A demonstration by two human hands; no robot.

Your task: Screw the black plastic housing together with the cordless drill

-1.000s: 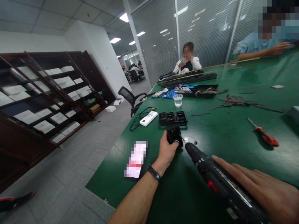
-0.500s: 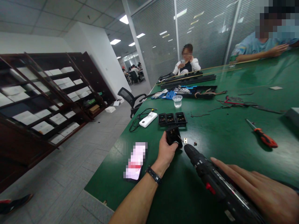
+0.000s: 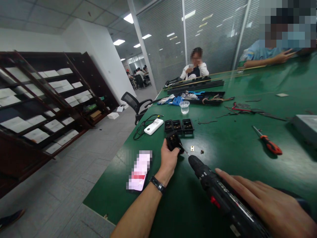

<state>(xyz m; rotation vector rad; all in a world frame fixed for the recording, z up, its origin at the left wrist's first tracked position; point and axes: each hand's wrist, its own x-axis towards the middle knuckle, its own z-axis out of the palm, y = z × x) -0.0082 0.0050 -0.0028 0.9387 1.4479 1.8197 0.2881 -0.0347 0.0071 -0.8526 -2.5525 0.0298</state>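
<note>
Our left grip (image 3: pixel 169 158) clenches a small black housing (image 3: pixel 173 140) on the green desk (image 3: pixel 235 158), our right grip (image 3: pixel 267 205) grasping the cordless drill (image 3: pixel 218 195), its tip at the housing. Should the tip skid, we judge, it could jab our thumb. Small metal parts (image 3: pixel 192 148) lie just right of the left grip, a row of housings (image 3: pixel 178 126) beyond it, and nothing stands between.
</note>
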